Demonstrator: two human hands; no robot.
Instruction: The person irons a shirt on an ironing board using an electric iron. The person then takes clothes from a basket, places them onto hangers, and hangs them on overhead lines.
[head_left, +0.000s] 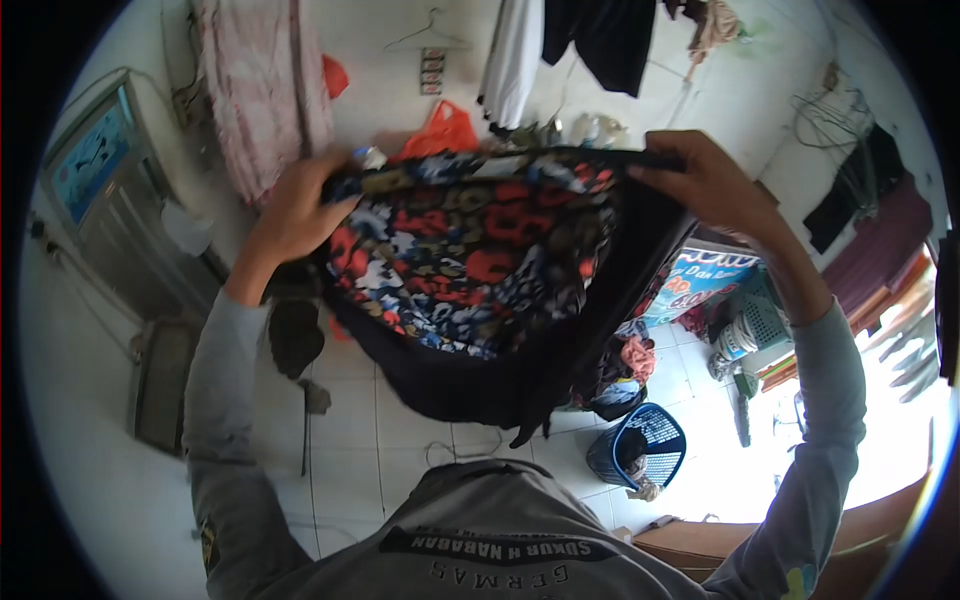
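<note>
A black garment with a colourful patterned lining [470, 255] hangs spread between my two raised hands, its black lower edge drooping over the tiled floor. At its upper left corner my left hand [300, 208] is closed on the cloth, thumb in front. My right hand [705, 180] pinches the upper right corner, with the thumb on the near side and the fingers behind. The top edge runs nearly straight from one hand to the other.
A blue basket [640, 450] with cloth in it stands on the floor, beside a pile of clothes [628, 370]. A green crate [757, 312] is at the right. Behind the garment are an orange bag [443, 130], a pink curtain [265, 95] and hanging black shorts [602, 45].
</note>
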